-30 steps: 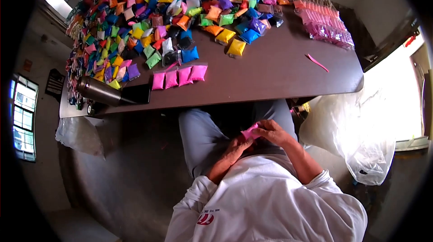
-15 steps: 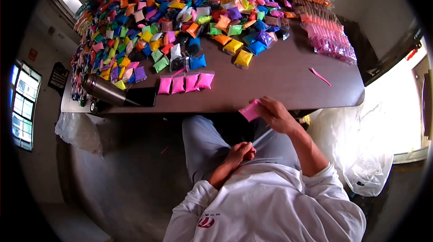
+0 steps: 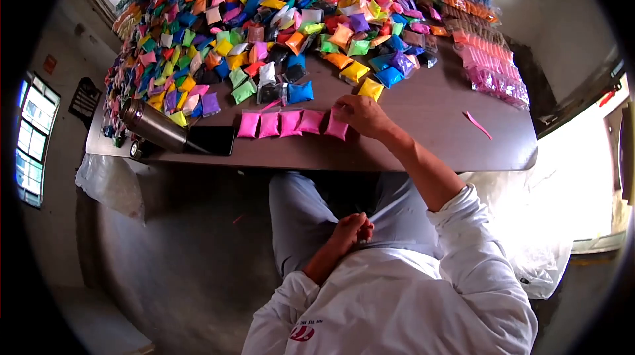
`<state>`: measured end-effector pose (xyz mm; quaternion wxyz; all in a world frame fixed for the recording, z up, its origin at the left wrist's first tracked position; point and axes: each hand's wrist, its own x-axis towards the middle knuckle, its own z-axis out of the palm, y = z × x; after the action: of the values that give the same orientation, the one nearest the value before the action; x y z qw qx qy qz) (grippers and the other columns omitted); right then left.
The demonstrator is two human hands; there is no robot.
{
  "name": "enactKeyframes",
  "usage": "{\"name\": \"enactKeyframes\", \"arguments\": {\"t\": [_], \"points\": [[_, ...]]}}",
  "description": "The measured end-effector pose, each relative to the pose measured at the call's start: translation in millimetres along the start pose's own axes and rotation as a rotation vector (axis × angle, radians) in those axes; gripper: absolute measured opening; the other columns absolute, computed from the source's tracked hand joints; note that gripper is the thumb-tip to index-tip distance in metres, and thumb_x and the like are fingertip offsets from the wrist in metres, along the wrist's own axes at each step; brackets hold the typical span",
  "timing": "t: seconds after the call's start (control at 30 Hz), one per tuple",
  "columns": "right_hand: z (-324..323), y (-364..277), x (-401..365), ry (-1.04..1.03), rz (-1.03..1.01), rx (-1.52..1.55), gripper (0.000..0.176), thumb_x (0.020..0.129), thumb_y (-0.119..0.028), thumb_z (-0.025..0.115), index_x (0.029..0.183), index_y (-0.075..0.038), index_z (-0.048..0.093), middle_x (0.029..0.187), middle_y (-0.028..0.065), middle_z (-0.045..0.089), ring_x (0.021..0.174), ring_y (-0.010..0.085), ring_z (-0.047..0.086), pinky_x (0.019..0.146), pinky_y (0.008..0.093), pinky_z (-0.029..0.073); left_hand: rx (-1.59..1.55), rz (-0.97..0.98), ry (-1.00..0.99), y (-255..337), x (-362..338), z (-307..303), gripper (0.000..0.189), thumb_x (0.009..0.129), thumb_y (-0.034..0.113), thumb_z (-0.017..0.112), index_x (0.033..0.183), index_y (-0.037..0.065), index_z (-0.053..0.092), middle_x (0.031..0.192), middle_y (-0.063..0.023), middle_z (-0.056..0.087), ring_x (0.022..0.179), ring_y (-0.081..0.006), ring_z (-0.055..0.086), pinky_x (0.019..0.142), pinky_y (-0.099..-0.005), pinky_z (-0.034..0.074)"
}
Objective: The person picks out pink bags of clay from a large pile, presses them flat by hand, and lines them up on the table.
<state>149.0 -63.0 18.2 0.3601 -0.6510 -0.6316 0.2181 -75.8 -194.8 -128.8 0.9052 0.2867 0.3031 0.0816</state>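
Observation:
At the front of the table, my right hand pinches the top of a small pink packet. This packet is at the right end of a row of several like it, with another pink packet just to its left. My left hand rests in my lap against the grey trousers, fingers curled closed; I cannot tell what, if anything, is inside them. Beyond the right hand lies a yellow packet, with a blue packet close by.
A large heap of coloured packets covers the table's back and left. Rows of bagged packets line the right side. A steel flask lies beside a black phone. A pink strip is on the right tabletop.
My right hand has moved up and left from above my lap to the table, bringing the pink packet to the row's right end. My left hand stays in the lap.

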Motion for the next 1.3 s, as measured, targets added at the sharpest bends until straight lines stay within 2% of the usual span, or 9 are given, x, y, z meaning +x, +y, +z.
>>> {"name": "enactKeyframes", "arguments": {"t": [0.1, 0.3, 0.37, 0.5, 0.63, 0.8, 0.93, 1.23, 1.3], "points": [[2.6, 0.0, 0.9, 0.031, 0.006, -0.039, 0.025, 0.084, -0.021, 0.062, 0.103, -0.004, 0.062, 0.087, 0.0139, 0.064, 0.083, 0.0267, 0.062, 0.074, 0.0341, 0.049, -0.023, 0.008, -0.025, -0.8, -0.4, -2.6, 0.032, 0.093, 0.037, 0.052, 0.085, 0.007, 0.057, 0.085, -0.0086, 0.060, 0.069, -0.0162, 0.057, 0.067, -0.0295, 0.049], [7.1, -6.0, 1.2, 0.154, -0.060, -0.139, 0.022, 0.079, -0.018, 0.065, 0.096, -0.003, 0.063, 0.094, 0.0160, 0.062, 0.090, 0.0322, 0.059, 0.077, 0.0388, 0.048, -0.003, -0.028, -0.033, 0.0, 0.7, -5.6, 0.035, 0.092, 0.040, 0.052, 0.087, 0.005, 0.056, 0.087, -0.0095, 0.060, 0.069, -0.0158, 0.057, 0.067, -0.0307, 0.049], [13.6, -2.5, 3.2, 0.235, -0.259, -0.192, 0.023, 0.077, -0.016, 0.066, 0.097, -0.005, 0.062, 0.102, 0.0147, 0.060, 0.099, 0.0318, 0.056, 0.083, 0.0396, 0.045, -0.017, -0.031, -0.045, -3.2, 3.2, -8.5, 0.036, 0.091, 0.040, 0.053, 0.088, 0.005, 0.056, 0.088, -0.0096, 0.060, 0.070, -0.0154, 0.057, 0.068, -0.0309, 0.049], [24.9, -17.9, 7.3, 0.162, -0.408, -0.216, 0.031, 0.076, -0.019, 0.066, 0.105, -0.007, 0.060, 0.111, 0.0120, 0.057, 0.107, 0.0315, 0.052, 0.090, 0.0406, 0.040, -0.054, -0.047, -0.040, -2.1, 3.0, -6.4, 0.036, 0.092, 0.039, 0.053, 0.089, 0.004, 0.056, 0.088, -0.0094, 0.060, 0.071, -0.0158, 0.057, 0.069, -0.0307, 0.049], [45.9, -17.0, 6.8, 0.143, -0.391, -0.286, 0.033, 0.077, -0.022, 0.065, 0.107, -0.007, 0.060, 0.115, 0.0114, 0.056, 0.110, 0.0311, 0.050, 0.091, 0.0426, 0.039, -0.139, -0.042, -0.005, -1.3, 2.8, -1.7, 0.035, 0.091, 0.038, 0.055, 0.085, 0.004, 0.059, 0.081, -0.0085, 0.060, 0.067, -0.0156, 0.057, 0.064, -0.0292, 0.049], [45.5, -17.0, 4.1, 0.090, -0.346, -0.233, 0.038, 0.076, -0.023, 0.063, 0.110, -0.008, 0.059, 0.122, 0.0129, 0.052, 0.115, 0.0327, 0.046, 0.095, 0.0431, 0.036, -0.135, -0.030, -0.025, -0.5, 3.0, -5.5, 0.037, 0.091, 0.040, 0.055, 0.089, 0.004, 0.059, 0.084, -0.0083, 0.060, 0.070, -0.0161, 0.057, 0.066, -0.0299, 0.048], [42.3, -16.8, 3.9, 0.067, -0.334, -0.207, 0.038, 0.075, -0.021, 0.063, 0.110, -0.007, 0.059, 0.123, 0.0137, 0.052, 0.116, 0.0333, 0.046, 0.096, 0.0434, 0.036, -0.098, -0.038, -0.043, 1.9, 4.3, -7.5, 0.041, 0.090, 0.044, 0.054, 0.093, 0.003, 0.059, 0.088, -0.0079, 0.061, 0.073, -0.0163, 0.057, 0.070, -0.0310, 0.048], [39.8, -23.2, 9.3, 0.055, -0.303, -0.227, 0.041, 0.078, -0.033, 0.067, 0.109, -0.007, 0.059, 0.121, 0.0135, 0.053, 0.114, 0.0330, 0.046, 0.095, 0.0428, 0.036, -0.133, -0.077, -0.035, -1.7, 11.0, -11.4, 0.039, 0.090, 0.043, 0.054, 0.090, 0.005, 0.059, 0.089, -0.0086, 0.062, 0.073, -0.0172, 0.058, 0.071, -0.0315, 0.049], [42.6, -23.3, 13.9, 0.100, -0.382, -0.245, 0.038, 0.077, -0.030, 0.067, 0.107, -0.007, 0.059, 0.120, 0.0133, 0.053, 0.112, 0.0329, 0.047, 0.093, 0.0430, 0.037, -0.147, -0.077, -0.019, -0.8, 11.5, -9.3, 0.038, 0.090, 0.042, 0.055, 0.088, 0.004, 0.059, 0.086, -0.0085, 0.061, 0.071, -0.0164, 0.058, 0.068, -0.0304, 0.049]]}}
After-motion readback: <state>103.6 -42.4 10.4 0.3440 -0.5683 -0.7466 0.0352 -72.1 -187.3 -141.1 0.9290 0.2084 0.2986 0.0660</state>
